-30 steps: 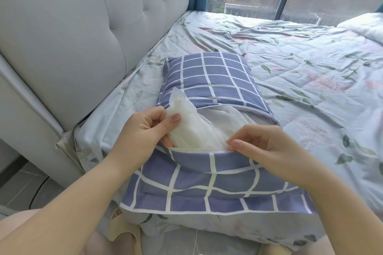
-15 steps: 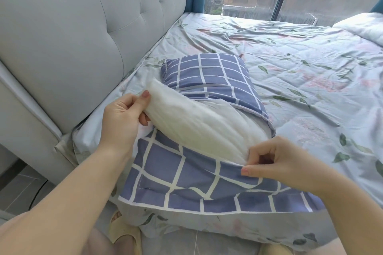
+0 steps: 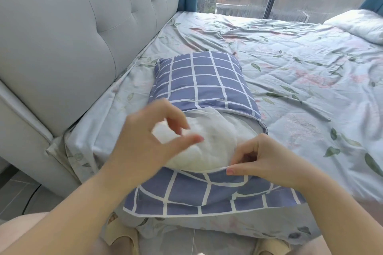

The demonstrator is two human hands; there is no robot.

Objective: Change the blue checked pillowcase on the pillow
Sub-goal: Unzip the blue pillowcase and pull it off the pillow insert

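So the blue checked pillowcase [image 3: 203,80] is lying on the bed [image 3: 300,89], at the near left corner, right beside the grey padded headboard [image 3: 83,37]. Its far half is puffed up with the pillow inside. The near half lies flatter and reaches out to the bed's edge, hanging over a bit. In the middle the opening gapes and the white pillow [image 3: 211,151] bulges out of it.

The right hand [image 3: 263,163] is at the right end of that opening, pinching the near hem of the pillowcase between thumb and fingers. The thumb lies along the hem's edge and the fingers are curled in behind it. The pillow's bulge sits just to the left of this hand, touching or as good as.

The left hand [image 3: 149,143] is over the left part of the white bulge and it's pretty blurry. The fingers are loosely curled with a gap between thumb and forefinger, and you can see the pillow through that gap. It doesn't look like it's pinching anything. I can't tell whether it's touching the pillow or just hovering above it.

The bed has a pale sheet with a leaf print, all rumpled. Down at the bottom there's a beige slipper [image 3: 122,240] on the floor.
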